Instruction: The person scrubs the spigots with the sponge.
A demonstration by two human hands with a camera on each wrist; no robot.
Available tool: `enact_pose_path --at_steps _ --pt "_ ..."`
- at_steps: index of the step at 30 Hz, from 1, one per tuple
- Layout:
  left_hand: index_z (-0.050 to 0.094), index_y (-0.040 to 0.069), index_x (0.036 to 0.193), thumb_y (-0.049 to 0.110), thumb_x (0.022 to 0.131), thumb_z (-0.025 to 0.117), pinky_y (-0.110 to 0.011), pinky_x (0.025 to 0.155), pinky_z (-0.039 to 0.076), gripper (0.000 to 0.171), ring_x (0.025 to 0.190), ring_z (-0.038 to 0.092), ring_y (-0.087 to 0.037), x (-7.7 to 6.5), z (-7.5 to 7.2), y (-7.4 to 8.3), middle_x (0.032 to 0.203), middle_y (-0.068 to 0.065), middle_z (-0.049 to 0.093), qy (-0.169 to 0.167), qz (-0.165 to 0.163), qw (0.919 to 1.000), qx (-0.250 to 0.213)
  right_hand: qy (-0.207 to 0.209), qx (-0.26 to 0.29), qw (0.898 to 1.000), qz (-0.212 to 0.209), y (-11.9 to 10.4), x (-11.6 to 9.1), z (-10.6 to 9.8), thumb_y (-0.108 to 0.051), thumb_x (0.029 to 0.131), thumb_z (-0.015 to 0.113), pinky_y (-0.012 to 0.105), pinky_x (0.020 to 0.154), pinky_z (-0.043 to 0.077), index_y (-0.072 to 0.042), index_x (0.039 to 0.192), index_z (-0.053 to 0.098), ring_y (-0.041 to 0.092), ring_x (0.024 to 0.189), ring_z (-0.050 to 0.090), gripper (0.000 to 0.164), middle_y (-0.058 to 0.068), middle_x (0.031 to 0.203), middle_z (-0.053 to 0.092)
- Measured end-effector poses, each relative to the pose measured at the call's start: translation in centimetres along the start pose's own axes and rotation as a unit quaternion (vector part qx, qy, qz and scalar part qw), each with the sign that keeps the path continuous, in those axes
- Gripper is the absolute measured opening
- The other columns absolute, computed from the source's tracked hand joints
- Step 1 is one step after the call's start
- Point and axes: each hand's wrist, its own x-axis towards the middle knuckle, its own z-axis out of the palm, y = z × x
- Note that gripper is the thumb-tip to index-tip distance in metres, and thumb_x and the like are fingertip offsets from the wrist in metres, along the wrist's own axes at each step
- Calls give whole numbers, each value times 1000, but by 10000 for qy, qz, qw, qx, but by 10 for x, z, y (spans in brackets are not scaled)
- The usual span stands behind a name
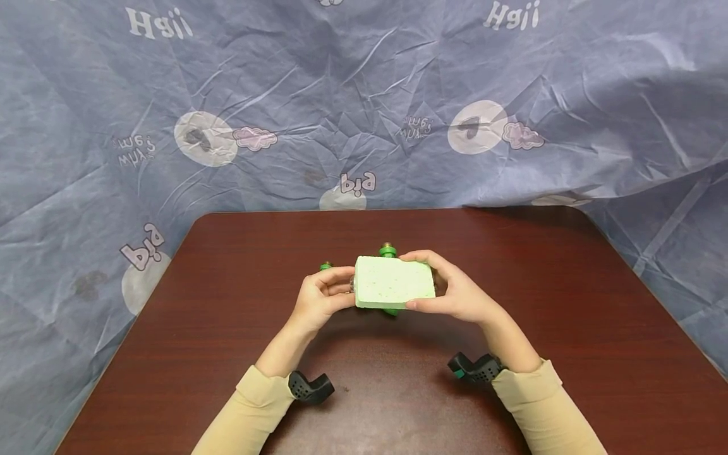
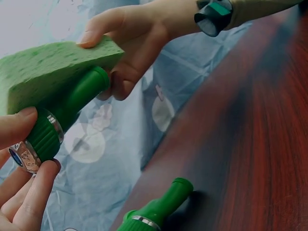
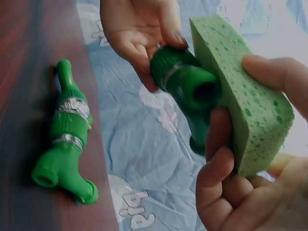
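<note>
My left hand [image 1: 318,297] grips a green Y-shaped hose fitting [image 2: 79,96] by its ribbed collar and metal nut end. In the head view the sponge hides most of this fitting. A pale green sponge [image 1: 394,281] is held by my right hand [image 1: 457,294], with the thumb on one face and the fingers curled on the other side. In the right wrist view the sponge lies against the side of the fitting. Another green fitting [image 3: 65,134] with metal bands rests on the table near the hands.
The dark red-brown table [image 1: 370,404] runs up to a wrinkled blue-grey printed cloth [image 1: 341,95] behind it. Beyond the hands, green ends with brass-coloured tips [image 1: 388,251] show past the sponge and the left fingers. Each wrist wears a black camera mount [image 1: 309,387].
</note>
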Motion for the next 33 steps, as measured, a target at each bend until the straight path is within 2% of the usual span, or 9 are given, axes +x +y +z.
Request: enact_pose_path --at_steps 5,9,14,19,22,27,30,33 --pt "60 -11 114 -15 68 71 -25 68 54 47 86 68 -18 0 0 2 102 0 68 176 70 9998 -58 5 -233 9997 -79 -2 -4 -8 11 72 72 31 66 55 0 129 43 20 83 64 65 17 111 54" --pt "59 -13 114 -15 68 71 -25 67 55 47 85 68 -17 0 0 3 102 0 68 59 122 9998 -142 184 -276 9994 -125 -2 -5 -12 12 72 71 31 65 55 2 128 43 18 84 63 64 15 110 56" --pt "57 -15 114 -14 69 72 -26 67 55 48 84 68 -17 0 1 3 99 -1 69 -215 227 9995 -38 743 -229 9969 -141 -2 -5 -12 15 73 69 28 63 54 4 130 42 16 83 62 64 12 103 60" --pt "58 -14 114 -14 68 72 -26 67 55 48 85 68 -17 0 1 4 99 -2 69 -219 258 9994 -16 1225 -336 9918 -146 -2 -3 -9 14 72 71 27 63 54 2 131 44 16 82 62 66 11 103 60" --pt "58 -14 114 -14 68 72 -26 67 55 48 83 68 -17 0 0 5 100 -1 68 -263 245 9994 11 1649 -382 9855 -140 -1 -2 -7 15 72 70 25 63 54 1 131 44 15 83 61 66 11 110 56" --pt "57 -16 113 -13 68 72 -26 68 55 47 82 68 -17 0 0 6 100 -1 68 -295 313 9991 33 2244 -364 9736 209 0 -1 -8 11 75 69 23 64 54 -1 132 43 12 84 62 64 9 110 52" --pt "57 -16 113 -15 68 71 -25 67 55 47 84 68 -17 1 -3 6 101 -1 68 -144 356 9992 -57 2101 -241 9772 189 0 -1 -9 12 75 69 23 64 54 0 132 43 12 83 62 63 8 109 54" --pt "56 -16 114 -16 68 71 -23 66 54 48 85 68 -17 1 -4 8 102 -2 68 -100 370 9992 -115 1555 -168 9877 27 0 -2 -10 14 74 69 26 64 54 2 131 43 15 84 61 64 10 108 56"
